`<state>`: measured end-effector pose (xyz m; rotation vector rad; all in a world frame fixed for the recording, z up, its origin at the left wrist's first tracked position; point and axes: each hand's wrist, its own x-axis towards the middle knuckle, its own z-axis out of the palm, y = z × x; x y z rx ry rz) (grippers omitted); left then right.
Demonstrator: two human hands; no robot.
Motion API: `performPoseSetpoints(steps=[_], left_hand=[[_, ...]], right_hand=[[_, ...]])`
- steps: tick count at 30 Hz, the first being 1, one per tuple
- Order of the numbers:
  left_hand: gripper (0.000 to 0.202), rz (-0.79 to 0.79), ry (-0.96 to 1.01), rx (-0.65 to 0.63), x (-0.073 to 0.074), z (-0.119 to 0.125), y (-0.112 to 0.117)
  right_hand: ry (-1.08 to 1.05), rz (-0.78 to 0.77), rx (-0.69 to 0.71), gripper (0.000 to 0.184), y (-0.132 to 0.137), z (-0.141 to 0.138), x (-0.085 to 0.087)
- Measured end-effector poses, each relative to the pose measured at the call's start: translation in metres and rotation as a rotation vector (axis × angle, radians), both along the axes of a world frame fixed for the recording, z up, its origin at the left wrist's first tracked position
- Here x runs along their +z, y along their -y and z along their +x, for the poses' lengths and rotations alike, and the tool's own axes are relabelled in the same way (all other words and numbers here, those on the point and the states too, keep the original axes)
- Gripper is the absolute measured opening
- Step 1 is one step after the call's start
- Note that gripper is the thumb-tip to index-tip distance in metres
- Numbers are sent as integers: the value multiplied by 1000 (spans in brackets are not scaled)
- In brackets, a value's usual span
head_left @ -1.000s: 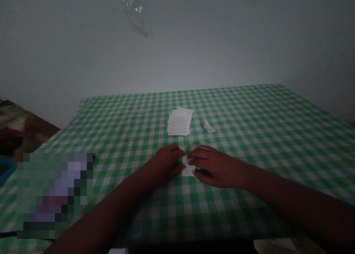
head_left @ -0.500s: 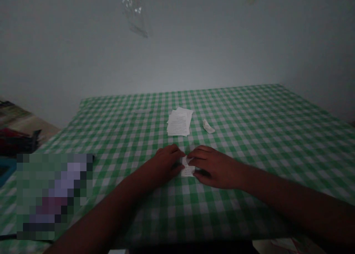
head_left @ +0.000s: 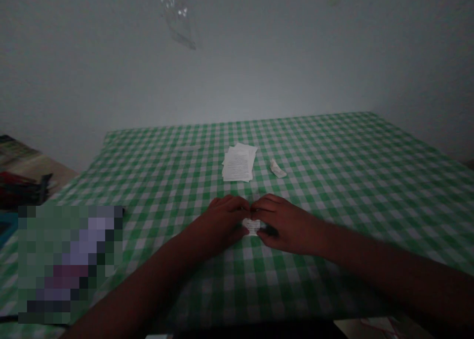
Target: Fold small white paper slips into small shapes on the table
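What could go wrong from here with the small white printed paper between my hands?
The small white printed paper may crease or tear, with your left hand and right hand crowded around it. The hands hide part of it, so a crooked edge might go unseen. The loose pile of white printed sheets, just beyond, could get nudged.

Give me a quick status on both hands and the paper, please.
Left hand and right hand at small printed paper, partly covering it. Sheet stack, white scrap beyond, apart from hands.
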<state>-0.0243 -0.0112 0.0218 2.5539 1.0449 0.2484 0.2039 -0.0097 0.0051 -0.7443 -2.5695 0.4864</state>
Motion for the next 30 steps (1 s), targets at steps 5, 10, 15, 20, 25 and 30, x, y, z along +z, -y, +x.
performPoseSetpoints(steps=[5,10,15,20,25,30], left_hand=[[26,-28,34,-34,-6,-2,-3],[27,-31,60,-24,-9,-3,-4],[27,-43,64,-26,-7,-3,-4],[28,-67,98,-22,-6,-4,-5],[25,-113,116,-62,-4,-7,-10],[22,-133,138,-64,3,-6,-10]], right_hand=[[-51,-7,-91,18,-5,-3,-6],[-58,-6,-133,10,-17,-4,-9],[-8,13,-167,11,-11,-4,-6],[17,9,-226,26,-4,-4,-9],[10,2,-205,8,-16,-2,-9],[13,5,-185,8,-24,-1,-7]])
